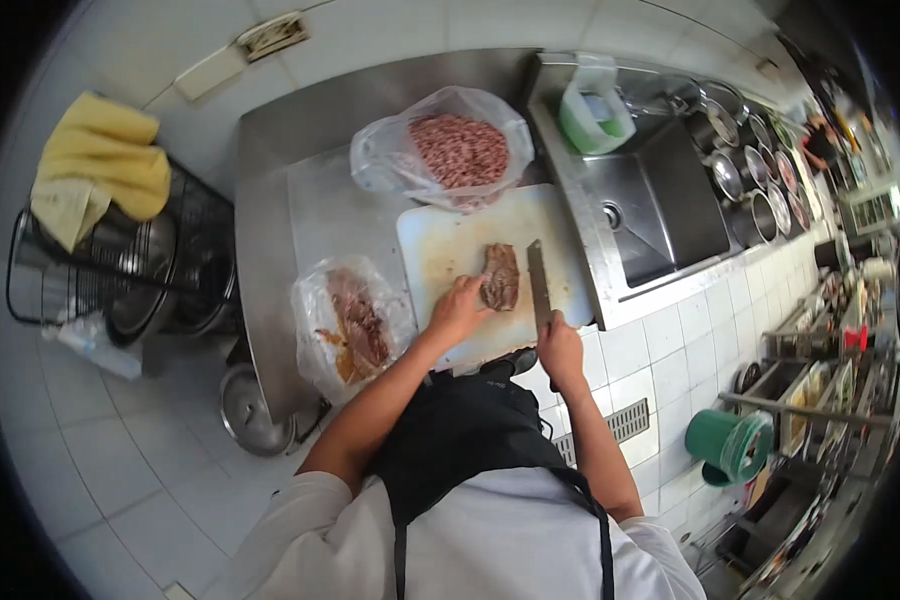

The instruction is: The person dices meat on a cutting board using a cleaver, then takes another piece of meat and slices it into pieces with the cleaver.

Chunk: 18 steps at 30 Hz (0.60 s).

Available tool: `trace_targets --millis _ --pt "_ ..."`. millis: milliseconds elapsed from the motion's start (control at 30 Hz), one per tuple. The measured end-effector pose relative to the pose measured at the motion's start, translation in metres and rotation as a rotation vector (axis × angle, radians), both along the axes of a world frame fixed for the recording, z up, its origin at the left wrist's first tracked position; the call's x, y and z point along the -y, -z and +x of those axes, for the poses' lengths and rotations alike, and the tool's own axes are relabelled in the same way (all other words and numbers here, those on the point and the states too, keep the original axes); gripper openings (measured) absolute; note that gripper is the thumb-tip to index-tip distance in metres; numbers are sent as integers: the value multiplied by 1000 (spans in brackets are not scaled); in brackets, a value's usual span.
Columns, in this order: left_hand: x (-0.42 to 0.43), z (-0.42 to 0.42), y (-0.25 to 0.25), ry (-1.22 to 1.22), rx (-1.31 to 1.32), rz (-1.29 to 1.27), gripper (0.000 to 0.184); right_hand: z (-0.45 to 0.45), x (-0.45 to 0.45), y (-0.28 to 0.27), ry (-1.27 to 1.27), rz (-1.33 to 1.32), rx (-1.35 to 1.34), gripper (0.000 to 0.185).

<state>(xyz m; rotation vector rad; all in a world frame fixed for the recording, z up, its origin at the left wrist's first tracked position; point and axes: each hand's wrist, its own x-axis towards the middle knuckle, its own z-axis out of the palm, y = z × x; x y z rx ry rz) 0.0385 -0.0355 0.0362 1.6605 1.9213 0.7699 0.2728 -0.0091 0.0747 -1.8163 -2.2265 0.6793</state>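
Reaches over the board from its near left with the left hand, palm down, forearm slanting inward. Holds its fingers partly open, loosely bent, resting their tips against the left side of the brown meat rather than closing around it. Brings the right hand to the near right edge of the board, with forearm angled up from the near right. Closes that fist fully round the handle of the knife, pointing the blade away from the body, just right of the meat and apart from it.

See the meat in one piece near the middle of the board. Note, at the board's far edge, an open clear far bag full of small pinkish chopped pieces. Find, left of the board, an open near bag with darker reddish-brown chunks and some yellowish matter inside. Spot, beyond the board to the right, a green tub lined with plastic, with contents too unclear to name, beside the sink.
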Motion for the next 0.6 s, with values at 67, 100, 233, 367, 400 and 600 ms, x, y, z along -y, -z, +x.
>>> trace_targets --millis 67,100,233,367,400,600 --pt "-18 31 19 -20 -63 -41 65 0 9 11 -32 10 38 17" --pt "-23 41 22 -30 -67 -52 75 0 12 18 -59 23 27 17" --pt "-26 45 -1 -7 -19 -186 80 -1 17 10 -55 86 20 15" --pt "-36 26 -4 149 -230 -39 88 -5 22 -11 -29 154 12 9" --pt "-43 23 -6 214 -301 32 91 -7 22 -14 -25 160 9 8" --pt "-69 27 7 396 -341 -54 100 -18 24 -3 -57 158 63 7"
